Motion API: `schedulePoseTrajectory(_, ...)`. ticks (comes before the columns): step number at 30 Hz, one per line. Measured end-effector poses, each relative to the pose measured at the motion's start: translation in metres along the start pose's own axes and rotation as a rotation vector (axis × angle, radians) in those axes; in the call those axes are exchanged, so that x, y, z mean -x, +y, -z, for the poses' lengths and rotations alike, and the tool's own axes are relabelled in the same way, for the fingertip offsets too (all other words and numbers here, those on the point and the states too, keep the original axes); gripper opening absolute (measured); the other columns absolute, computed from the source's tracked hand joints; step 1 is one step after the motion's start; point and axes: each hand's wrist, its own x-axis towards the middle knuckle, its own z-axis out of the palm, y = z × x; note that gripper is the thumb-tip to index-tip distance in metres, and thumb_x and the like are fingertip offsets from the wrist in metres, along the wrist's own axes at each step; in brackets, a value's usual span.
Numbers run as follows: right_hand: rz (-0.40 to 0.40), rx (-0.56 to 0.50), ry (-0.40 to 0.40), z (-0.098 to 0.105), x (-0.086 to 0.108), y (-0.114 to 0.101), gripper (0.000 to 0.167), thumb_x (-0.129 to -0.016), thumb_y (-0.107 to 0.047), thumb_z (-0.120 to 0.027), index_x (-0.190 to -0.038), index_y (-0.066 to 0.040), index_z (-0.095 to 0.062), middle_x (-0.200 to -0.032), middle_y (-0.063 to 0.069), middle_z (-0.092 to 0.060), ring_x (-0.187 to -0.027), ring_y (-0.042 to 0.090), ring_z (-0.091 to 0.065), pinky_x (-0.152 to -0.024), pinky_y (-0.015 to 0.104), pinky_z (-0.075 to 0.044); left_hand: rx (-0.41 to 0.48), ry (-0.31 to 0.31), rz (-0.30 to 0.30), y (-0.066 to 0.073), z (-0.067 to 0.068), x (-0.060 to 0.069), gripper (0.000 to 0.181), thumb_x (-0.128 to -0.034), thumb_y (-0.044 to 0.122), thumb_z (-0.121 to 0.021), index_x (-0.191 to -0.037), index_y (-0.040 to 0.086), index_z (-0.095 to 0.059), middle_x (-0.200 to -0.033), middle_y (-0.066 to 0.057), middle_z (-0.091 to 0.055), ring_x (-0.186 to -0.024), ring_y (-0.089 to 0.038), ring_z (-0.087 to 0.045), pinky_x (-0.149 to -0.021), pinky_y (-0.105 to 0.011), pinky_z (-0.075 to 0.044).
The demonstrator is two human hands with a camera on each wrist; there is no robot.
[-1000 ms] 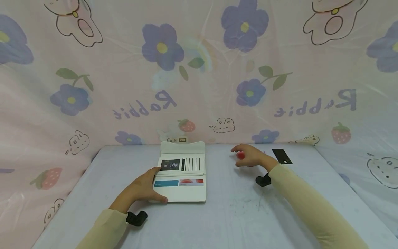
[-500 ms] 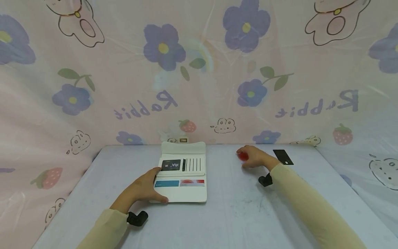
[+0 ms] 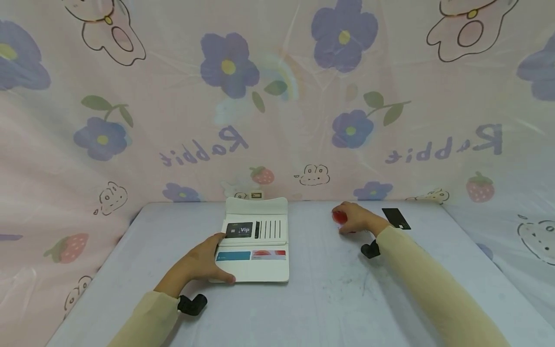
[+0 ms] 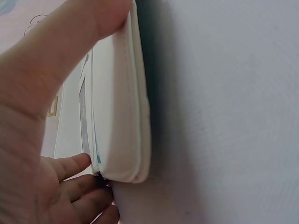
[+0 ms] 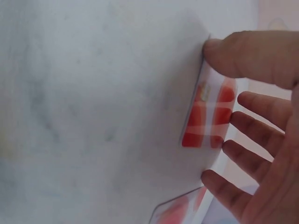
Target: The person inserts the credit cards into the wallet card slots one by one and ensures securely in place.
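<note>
My left hand (image 3: 200,260) grips the left side of an opened white wallet (image 3: 260,272), thumb at its near edge and fingers farther up that side. Several cards sit in the wallet's pockets, among them a black VIP card (image 3: 239,230), a teal card (image 3: 233,256) and a red-and-white card (image 3: 269,255). To the right, my right hand (image 3: 356,218) holds a red-and-white card (image 5: 195,119) between thumb and fingertips. Another red-patterned card (image 5: 175,213) shows partly at the bottom of the right wrist view.
A black card (image 3: 396,218) lies on the white table (image 3: 303,313) beyond my right wrist. Behind the table's far edge hangs a patterned cloth (image 3: 277,120) with flowers and rabbits. Black wrist devices (image 3: 192,304) sit at both cuffs.
My right hand has shifted slightly right, and its spread fingers and thumb have closed in on the red-and-white card. My left hand and the wallet have stayed in place.
</note>
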Motion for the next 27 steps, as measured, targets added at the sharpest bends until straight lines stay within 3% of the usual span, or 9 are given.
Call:
schedulePoseTrajectory(11, -0.003, 0.025, -0.042, 0.0, -0.0049, -0.0001, 0.071, -0.069, -0.018, -0.075, -0.135, -0.004, -0.051, -0.128, 0.022, -0.046, -0.112, 0.035, -0.046, -0.092, 0.051, -0.048, -0.014, -0.002, 0.011, -0.0022, -0.0008, -0.0015, 0.13, -0.0437, 0.064, -0.088, -0.148, 0.009, -0.032, -0.145, -0.011, -0.046, -0.125, -0.028, -0.049, -0.104, -0.056, -0.042)
schedulePoseTrajectory(27, -0.12, -0.017, -0.067, 0.0029, -0.0046, -0.0057, 0.073, -0.068, -0.02, -0.078, -0.134, -0.011, -0.048, -0.134, 0.021, -0.04, -0.113, 0.036, -0.041, -0.086, 0.049, -0.051, -0.024, -0.007, 0.02, -0.0002, -0.0011, -0.0005, 0.131, -0.0435, 0.065, -0.088, -0.148, 0.009, -0.032, -0.145, -0.012, -0.046, -0.125, -0.029, -0.049, -0.104, -0.057, -0.041)
